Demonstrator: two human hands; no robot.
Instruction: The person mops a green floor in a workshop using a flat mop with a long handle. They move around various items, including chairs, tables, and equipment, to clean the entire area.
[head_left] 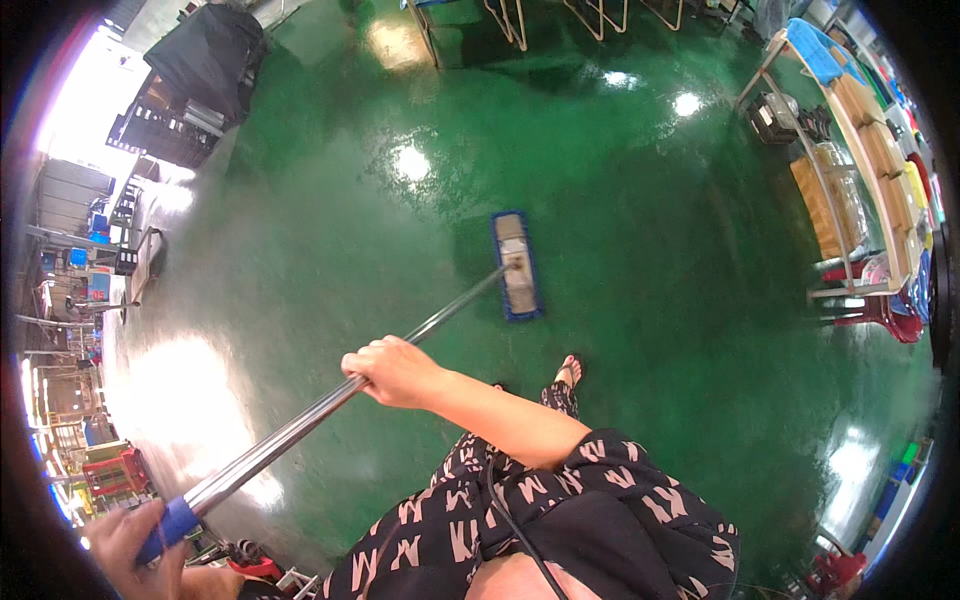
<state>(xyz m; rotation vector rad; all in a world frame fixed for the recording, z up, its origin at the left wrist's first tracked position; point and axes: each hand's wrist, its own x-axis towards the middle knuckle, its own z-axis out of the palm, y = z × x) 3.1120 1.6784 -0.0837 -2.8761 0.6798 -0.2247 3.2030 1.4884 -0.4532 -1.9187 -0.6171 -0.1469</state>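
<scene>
A flat mop (518, 290) with a blue-fringed rectangular head rests on the green floor ahead of my feet. Its long metal pole slants from the head down to the lower left. My right hand (395, 370) is wrapped round the pole about midway, with that forearm reaching across my body. At the lower left, my left hand (135, 545) grips the blue sleeve (170, 525) at the pole's top end; its fingers are somewhat blurred. One sandalled foot (569, 371) shows just below the mop head, and the other is mostly hidden behind my right arm.
Glossy green floor (640, 250) surrounds me. A table (870, 120) with boxes and red chairs (885, 315) stands at the right. Table legs (510, 25) show at the far edge. A black-covered stack (205, 65) is far left, with a cart (147, 265) and shelving along the left.
</scene>
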